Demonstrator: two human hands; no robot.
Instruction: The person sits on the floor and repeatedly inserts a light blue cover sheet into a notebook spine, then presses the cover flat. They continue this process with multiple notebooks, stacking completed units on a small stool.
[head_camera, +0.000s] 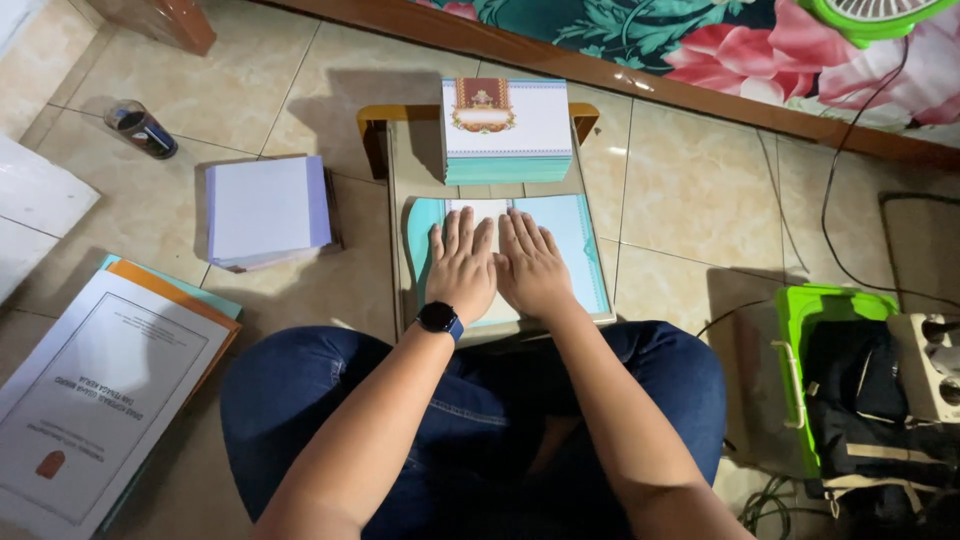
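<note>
Single head cam, looks steeply down from above the seated person's lap, facing forward toward the bed edge (700, 95) at frame top. Close range: forearms enter from the bottom, both hands land mid-frame on the small table (400, 200), tiled floor (690, 200) fills the rest. No second view, so no overlap.

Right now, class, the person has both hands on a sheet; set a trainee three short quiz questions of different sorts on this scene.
1. True or false: both hands lie flat, palms down, on the teal-bordered sheet.
2. Which wrist wears the dark wristwatch: A left, B right?
3. What stands on the small wooden table beyond the fingertips?

Key:
1. True: left hand and right hand press side by side.
2. A.
3. A stack of printed cards.
</note>
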